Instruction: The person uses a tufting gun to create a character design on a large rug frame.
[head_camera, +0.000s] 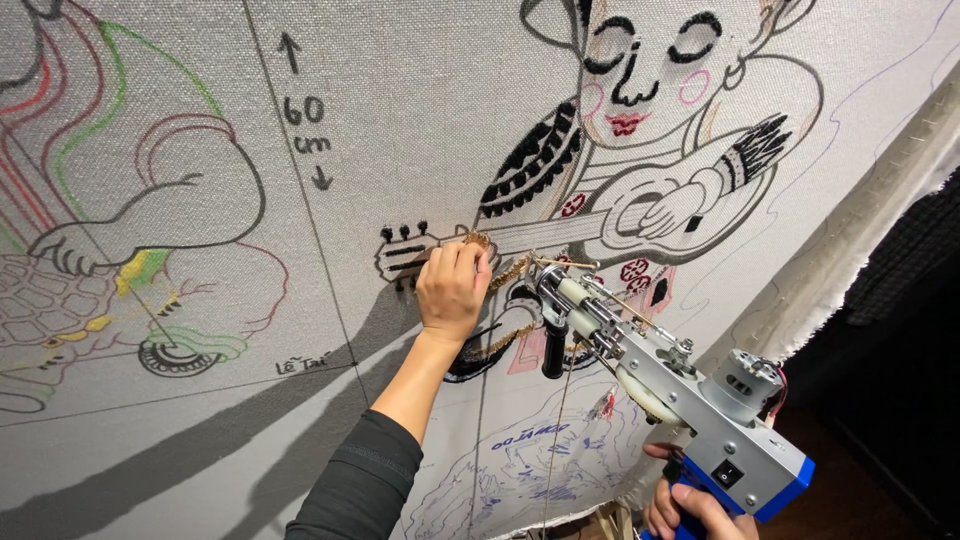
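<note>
A large pale tufting cloth (400, 120) stretched upright fills the view, with drawn outlines of cartoon figures and a guitar partly tufted in black, red and gold yarn. My left hand (453, 288) presses on the cloth at the guitar's neck, fingers curled over a strand of golden-brown yarn (510, 270). My right hand (690, 510) grips the blue handle of a silver tufting gun (650, 370), low at the right. The gun's tip rests close to the cloth, just right of my left hand. A thin yarn thread runs into the gun's front.
The cloth's right edge (860, 240) wraps over a frame, with dark room space beyond it. A second drawn figure with green, red and yellow tufted lines (130, 210) covers the left side. Blue sketch lines (530, 460) mark the cloth's lower part.
</note>
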